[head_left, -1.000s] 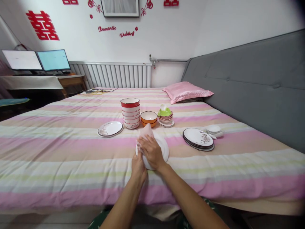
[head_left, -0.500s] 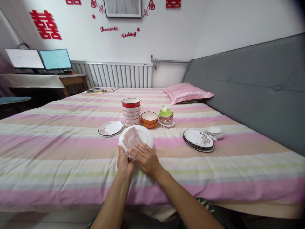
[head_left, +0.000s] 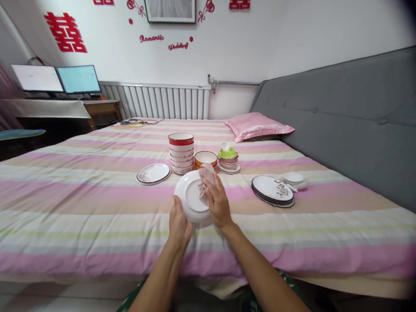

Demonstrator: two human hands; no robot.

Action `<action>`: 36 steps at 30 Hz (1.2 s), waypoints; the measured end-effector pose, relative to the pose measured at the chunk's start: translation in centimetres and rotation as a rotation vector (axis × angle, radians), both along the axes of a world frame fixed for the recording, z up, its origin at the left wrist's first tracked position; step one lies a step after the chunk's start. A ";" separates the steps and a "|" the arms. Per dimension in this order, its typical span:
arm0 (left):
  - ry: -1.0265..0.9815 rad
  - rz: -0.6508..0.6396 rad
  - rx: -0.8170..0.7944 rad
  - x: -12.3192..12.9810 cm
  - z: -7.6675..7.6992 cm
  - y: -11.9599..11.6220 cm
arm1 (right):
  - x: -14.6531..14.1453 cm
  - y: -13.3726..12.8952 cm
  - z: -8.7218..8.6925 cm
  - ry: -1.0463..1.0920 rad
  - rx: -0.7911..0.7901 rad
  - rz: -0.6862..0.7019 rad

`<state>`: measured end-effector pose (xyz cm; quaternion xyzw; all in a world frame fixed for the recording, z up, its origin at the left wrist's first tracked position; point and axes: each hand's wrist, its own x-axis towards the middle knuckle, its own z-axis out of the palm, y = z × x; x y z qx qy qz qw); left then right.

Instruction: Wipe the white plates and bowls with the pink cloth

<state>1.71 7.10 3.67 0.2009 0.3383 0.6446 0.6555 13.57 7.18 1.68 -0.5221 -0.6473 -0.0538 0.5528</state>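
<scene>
A white plate [head_left: 191, 197] is held up above the bed, its underside with the foot ring facing me. My left hand [head_left: 180, 223] grips its lower left rim, thumb on the near face and the other fingers hidden behind. Bunched under the fingers of my right hand [head_left: 219, 203] is a pale pink cloth [head_left: 207, 175], pressed against the plate's right side. Just beyond the plate stand a tall stack of bowls [head_left: 181, 151], the top one red-banded, and orange bowls [head_left: 206, 159], partly covered by the cloth.
Flower-patterned plates [head_left: 153, 172] lie at the left, and another plate stack [head_left: 272, 189] at the right beside small white dishes [head_left: 293, 177]. Green and pink small dishes [head_left: 228, 154] are piled on saucers. A pink pillow [head_left: 259, 125] rests by the grey headboard [head_left: 341, 95].
The cloth has moved from the plate's middle and lower edge to its upper right side with my right hand. My left hand and the plate have shifted slightly right, the plate tilting up.
</scene>
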 end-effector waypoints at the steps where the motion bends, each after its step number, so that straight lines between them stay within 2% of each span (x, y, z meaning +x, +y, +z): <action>1: 0.029 -0.013 0.013 0.2 -0.1 -0.3 | 0.3 0.1 0.1 0.021 0.011 -0.009; 4: 0.096 -0.059 0.043 0.8 -0.6 -1.0 | 1.0 0.2 0.7 0.006 0.054 -0.012; 8: 0.125 -0.123 0.072 1.5 -1.2 -1.4 | 0.9 0.0 1.3 -0.155 0.060 0.019; 12: 0.121 -0.042 0.037 2.1 -1.4 -1.4 | -0.9 -0.4 1.1 -0.317 0.049 0.088; 14: 0.049 -0.005 -0.001 2.1 -1.1 -1.3 | -1.9 -0.5 0.9 -0.342 0.036 0.121; 18: -0.121 -0.024 -0.080 1.5 -0.1 -0.5 | -3.2 -0.9 0.3 -0.360 0.031 0.191; 24: -0.189 0.042 -0.165 -1.2 0.9 1.4 | -3.3 -1.2 -0.6 -0.414 0.057 0.224; 30: -0.250 0.003 -0.032 -2.5 1.3 2.2 | -2.7 -1.0 -0.7 -0.268 0.078 0.083; 36: -0.099 0.058 -0.013 -1.4 1.1 1.1 | -2.1 -0.6 0.0 0.001 0.074 0.012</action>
